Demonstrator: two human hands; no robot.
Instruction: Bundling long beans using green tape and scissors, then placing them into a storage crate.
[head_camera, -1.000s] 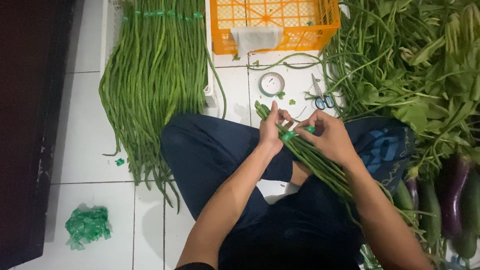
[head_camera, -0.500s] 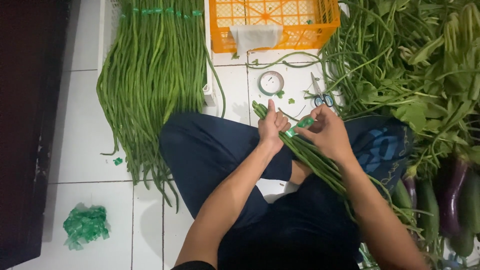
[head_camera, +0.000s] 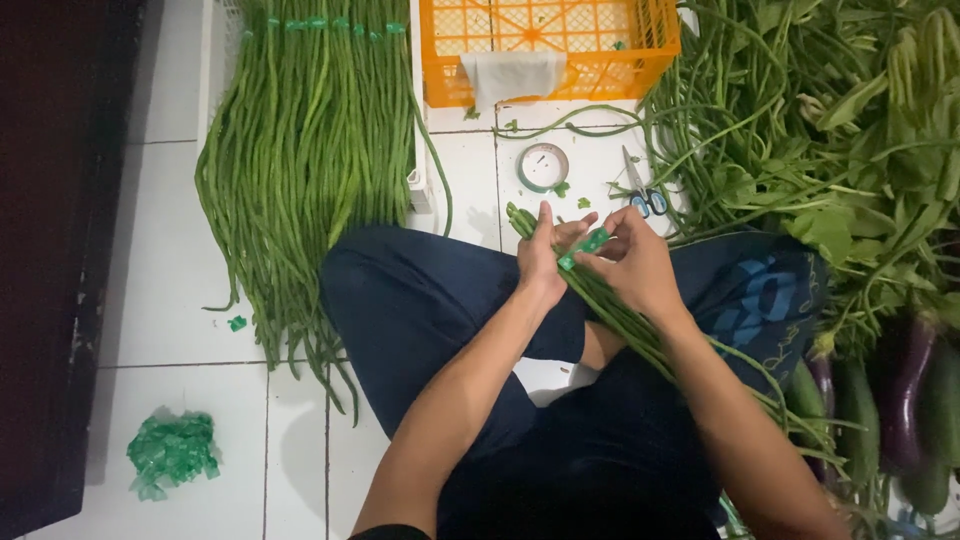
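Note:
I sit cross-legged on a white tiled floor. My left hand (head_camera: 545, 255) grips the top of a small bunch of long green beans (head_camera: 640, 335) that lies across my lap. My right hand (head_camera: 635, 262) pinches a strip of green tape (head_camera: 583, 247) wrapped around the bunch near its cut ends. A roll of tape (head_camera: 544, 166) and a pair of scissors (head_camera: 640, 190) lie on the tiles just beyond my hands.
A large pile of tied long beans (head_camera: 310, 170) lies at the left. An orange plastic crate (head_camera: 550, 45) stands at the top. Loose beans and leafy greens (head_camera: 830, 130) fill the right, with purple eggplants (head_camera: 900, 400) below them. Green tape scraps (head_camera: 172, 452) lie lower left.
Both hands have shifted slightly on the bunch, and the green tape strip has been drawn around the beans between my fingers.

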